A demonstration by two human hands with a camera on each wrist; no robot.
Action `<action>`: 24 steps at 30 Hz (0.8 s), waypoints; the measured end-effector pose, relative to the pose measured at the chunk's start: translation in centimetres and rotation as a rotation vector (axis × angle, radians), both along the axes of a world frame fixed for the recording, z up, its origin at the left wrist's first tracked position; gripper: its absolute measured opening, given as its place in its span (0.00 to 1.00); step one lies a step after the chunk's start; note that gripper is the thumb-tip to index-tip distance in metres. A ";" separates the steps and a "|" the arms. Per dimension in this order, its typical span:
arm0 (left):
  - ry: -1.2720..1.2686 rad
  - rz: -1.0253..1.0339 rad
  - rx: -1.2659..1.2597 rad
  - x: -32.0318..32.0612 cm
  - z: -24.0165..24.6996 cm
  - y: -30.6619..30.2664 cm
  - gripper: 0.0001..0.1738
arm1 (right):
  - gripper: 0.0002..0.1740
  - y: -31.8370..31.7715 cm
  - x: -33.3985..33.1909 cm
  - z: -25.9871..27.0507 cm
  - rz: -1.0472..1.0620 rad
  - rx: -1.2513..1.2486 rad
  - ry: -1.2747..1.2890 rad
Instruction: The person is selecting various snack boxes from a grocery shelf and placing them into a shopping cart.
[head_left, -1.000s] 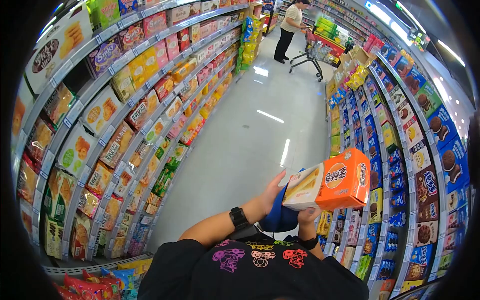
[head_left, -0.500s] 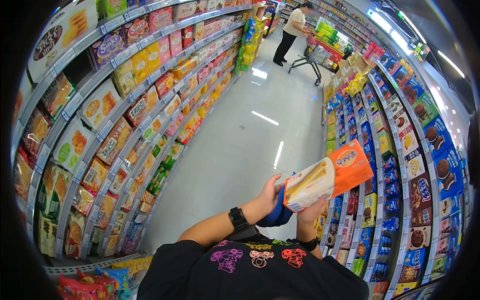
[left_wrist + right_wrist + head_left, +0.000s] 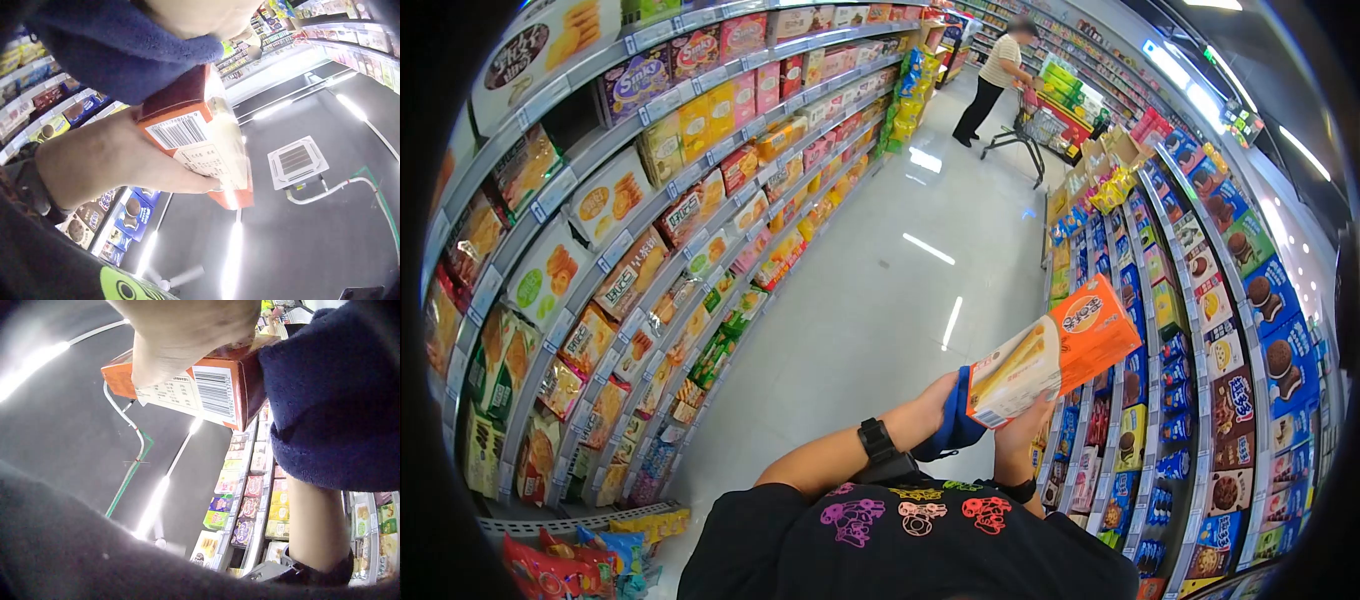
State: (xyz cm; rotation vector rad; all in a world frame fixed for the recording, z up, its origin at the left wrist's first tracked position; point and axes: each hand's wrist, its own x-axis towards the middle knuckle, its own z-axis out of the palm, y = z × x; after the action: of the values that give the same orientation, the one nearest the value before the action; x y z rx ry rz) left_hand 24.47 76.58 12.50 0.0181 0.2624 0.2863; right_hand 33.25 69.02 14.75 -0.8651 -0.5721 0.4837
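My right hand (image 3: 1020, 430) grips an orange and white box of egg rolls (image 3: 1012, 372) by its lower part, with the thumb along one side. Rolled biscuits are pictured on the panel facing up. Against the box's near end lies a navy terry cloth (image 3: 956, 428), held in my left hand (image 3: 924, 408), whose fingers are mostly hidden behind it. A barcode (image 3: 180, 131) shows on the box's end panel in the left wrist view. From the right wrist, the cloth (image 3: 331, 406) covers much of the left hand above the watch.
Shelves of packaged biscuits (image 3: 640, 270) line the left side, and blue biscuit packs (image 3: 1285, 370) fill the right shelves. Pale floor (image 3: 850, 300) runs between them. Farther up, a person (image 3: 1000, 70) stands with a shopping cart (image 3: 1030, 130). Snack bags (image 3: 550, 570) sit low at the near left.
The box has turned so its biscuit-picture panel faces up more. My right hand has shifted up its side, and my left hand has slid farther behind the cloth. The distant person's head has turned.
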 end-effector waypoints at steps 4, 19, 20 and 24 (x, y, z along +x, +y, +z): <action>-0.008 -0.026 -0.007 0.6 -1.8 -0.3 0.22 | 0.29 0.5 0.0 -1.5 0.071 0.006 -0.198; -0.310 -0.152 0.042 0.2 -6.0 0.7 0.21 | 0.33 -0.2 1.2 -3.8 0.103 -0.005 -0.439; -0.297 -0.172 0.074 0.1 -6.1 0.7 0.21 | 0.38 -0.3 1.2 -4.0 0.114 -0.004 -0.399; -0.102 -0.193 0.138 0.3 -6.8 0.0 0.21 | 0.36 -2.0 0.3 -3.0 0.033 -0.030 -0.311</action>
State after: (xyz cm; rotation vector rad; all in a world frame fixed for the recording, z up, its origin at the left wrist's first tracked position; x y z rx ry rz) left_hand 24.78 76.59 5.69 0.1635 0.1383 0.1120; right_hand 33.55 67.05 11.71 -0.9688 -0.8661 0.3901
